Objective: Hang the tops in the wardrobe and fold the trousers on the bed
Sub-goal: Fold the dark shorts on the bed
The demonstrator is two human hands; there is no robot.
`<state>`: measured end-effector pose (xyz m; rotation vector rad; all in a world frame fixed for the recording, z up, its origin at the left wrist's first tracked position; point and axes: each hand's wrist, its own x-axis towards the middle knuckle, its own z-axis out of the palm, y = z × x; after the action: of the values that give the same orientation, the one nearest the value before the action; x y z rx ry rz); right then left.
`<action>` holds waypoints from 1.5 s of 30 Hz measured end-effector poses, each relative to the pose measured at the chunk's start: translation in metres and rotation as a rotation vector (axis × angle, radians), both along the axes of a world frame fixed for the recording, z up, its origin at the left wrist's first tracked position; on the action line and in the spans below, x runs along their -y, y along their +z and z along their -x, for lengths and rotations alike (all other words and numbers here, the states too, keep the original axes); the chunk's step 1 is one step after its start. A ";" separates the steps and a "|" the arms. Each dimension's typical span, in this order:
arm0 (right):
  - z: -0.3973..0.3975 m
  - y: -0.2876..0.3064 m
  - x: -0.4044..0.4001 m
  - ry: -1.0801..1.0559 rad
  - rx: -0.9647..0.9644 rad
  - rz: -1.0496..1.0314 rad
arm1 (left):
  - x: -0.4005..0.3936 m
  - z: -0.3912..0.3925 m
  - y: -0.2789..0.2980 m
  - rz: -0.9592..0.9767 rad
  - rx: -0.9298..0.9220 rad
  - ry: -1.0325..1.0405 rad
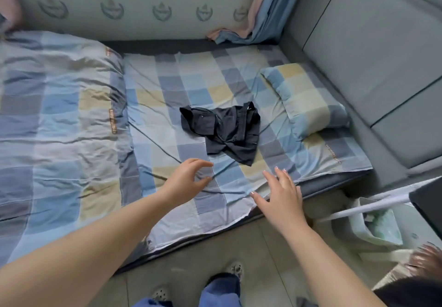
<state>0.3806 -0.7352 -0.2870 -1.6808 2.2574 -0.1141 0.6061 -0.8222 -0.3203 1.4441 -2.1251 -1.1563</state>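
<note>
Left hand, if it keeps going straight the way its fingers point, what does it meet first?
Probably the dark crumpled garment on the checked sheet. The left hand is open, fingers aimed up the bed toward its near edge, though height above the sheet is unclear.

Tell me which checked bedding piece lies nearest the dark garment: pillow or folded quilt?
The small checked pillow, just right of the dark garment. The folded quilt lies farther off, across bare sheet on the left.

Blurred pinkish shape (pixel 427 257) at lower right edge, unidentifiable; crumpled dark garment (pixel 223 131), type indeterminate; checked quilt (pixel 55 115) cut off left.
</note>
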 end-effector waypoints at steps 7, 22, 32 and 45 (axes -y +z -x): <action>0.065 -0.023 0.094 0.048 -0.014 -0.002 | 0.085 0.060 -0.019 0.016 0.007 0.048; 0.275 -0.225 0.369 0.298 0.089 -0.260 | 0.293 0.293 -0.231 -0.132 0.179 0.148; 0.275 -0.399 0.449 0.540 0.222 -0.481 | 0.357 0.341 -0.404 -0.157 0.525 0.012; 0.234 -0.428 0.492 0.610 0.501 -0.301 | 0.379 0.338 -0.430 0.119 0.481 0.182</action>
<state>0.1466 -1.2276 -0.7148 -1.8350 1.2771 -0.0399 0.2686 -1.2015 -0.7500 1.9612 -2.2455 -0.6496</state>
